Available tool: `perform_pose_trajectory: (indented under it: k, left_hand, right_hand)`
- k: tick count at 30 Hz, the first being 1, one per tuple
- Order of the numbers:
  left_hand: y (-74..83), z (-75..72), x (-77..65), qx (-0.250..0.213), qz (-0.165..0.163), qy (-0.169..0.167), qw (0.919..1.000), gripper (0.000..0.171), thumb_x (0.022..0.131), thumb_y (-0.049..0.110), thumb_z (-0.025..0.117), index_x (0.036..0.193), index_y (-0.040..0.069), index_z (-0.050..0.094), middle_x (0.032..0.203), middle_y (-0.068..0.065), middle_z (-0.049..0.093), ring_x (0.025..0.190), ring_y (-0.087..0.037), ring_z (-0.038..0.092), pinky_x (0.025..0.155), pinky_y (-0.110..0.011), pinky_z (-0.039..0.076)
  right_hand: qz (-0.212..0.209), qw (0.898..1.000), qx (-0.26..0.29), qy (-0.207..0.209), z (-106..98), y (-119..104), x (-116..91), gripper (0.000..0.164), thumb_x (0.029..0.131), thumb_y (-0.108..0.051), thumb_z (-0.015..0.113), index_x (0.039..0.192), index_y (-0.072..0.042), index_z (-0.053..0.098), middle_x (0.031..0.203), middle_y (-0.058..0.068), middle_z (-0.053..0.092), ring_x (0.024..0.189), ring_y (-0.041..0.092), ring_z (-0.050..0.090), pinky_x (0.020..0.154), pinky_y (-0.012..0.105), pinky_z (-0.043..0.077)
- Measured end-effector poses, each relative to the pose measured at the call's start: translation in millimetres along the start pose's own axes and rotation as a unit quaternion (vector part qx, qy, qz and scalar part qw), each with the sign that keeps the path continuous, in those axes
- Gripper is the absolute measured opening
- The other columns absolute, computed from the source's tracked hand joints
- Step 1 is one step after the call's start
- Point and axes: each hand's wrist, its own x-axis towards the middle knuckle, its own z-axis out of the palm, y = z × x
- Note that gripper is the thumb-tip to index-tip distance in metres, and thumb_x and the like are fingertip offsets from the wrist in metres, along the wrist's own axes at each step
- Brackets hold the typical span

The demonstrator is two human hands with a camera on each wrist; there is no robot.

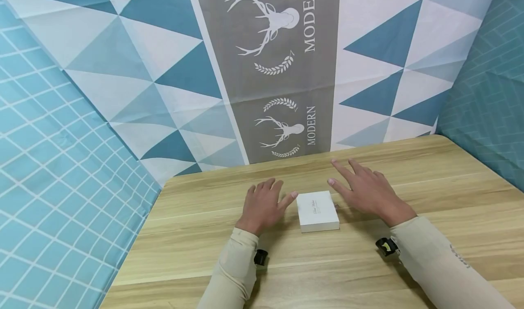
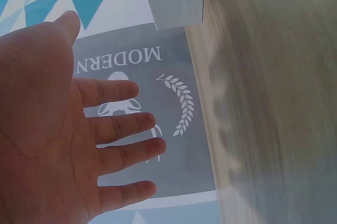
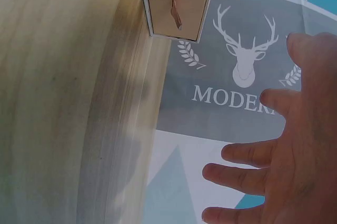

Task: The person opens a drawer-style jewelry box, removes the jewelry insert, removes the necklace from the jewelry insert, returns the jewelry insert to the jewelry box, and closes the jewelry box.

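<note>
A small white box (image 1: pixel 318 211) with fine printed script on its lid lies on the wooden table between my two hands. On its right side, the right wrist view shows a brownish drawer-like face with a small ribbon pull tab (image 3: pixel 177 13). My left hand (image 1: pixel 264 205) hovers at the box's left, fingers spread, with the thumb tip close to the box's upper left corner. To the right of the box, my right hand (image 1: pixel 367 189) is held with its fingers extended and apart. Both palms hold nothing; the left palm shows bare in the left wrist view.
The wood-grain table (image 1: pixel 184 250) meets a patterned wall cloth (image 1: pixel 282 86) with stag heads and triangles at the back. Blue tiled cloth (image 1: pixel 53 163) hangs on the left, teal cloth (image 1: pixel 487 86) on the right. Each wrist carries a small black camera (image 1: pixel 260 257).
</note>
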Motion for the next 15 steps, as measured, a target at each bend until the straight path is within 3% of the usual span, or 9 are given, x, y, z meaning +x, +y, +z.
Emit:
perform_pose_trajectory:
  k: [15]
  left_hand:
    - [2.0, 4.3, 0.7, -0.017, 0.007, -0.01, 0.9998, 0.071, 0.103, 0.064, 0.031, 0.142, 0.011, 0.057, 0.146, -0.015, 0.05, 0.126, -0.037, 0.055, 0.097, -0.056, 0.046]
  right_hand:
    - [-0.014, 1.0, 0.003, 0.004, 4.1, 0.9, -0.1, 0.069, 0.104, -0.06, 0.03, 0.159, -0.018, 0.03, 0.15, 0.033, 0.037, 0.13, 0.055, 0.043, 0.092, 0.072, 0.04]
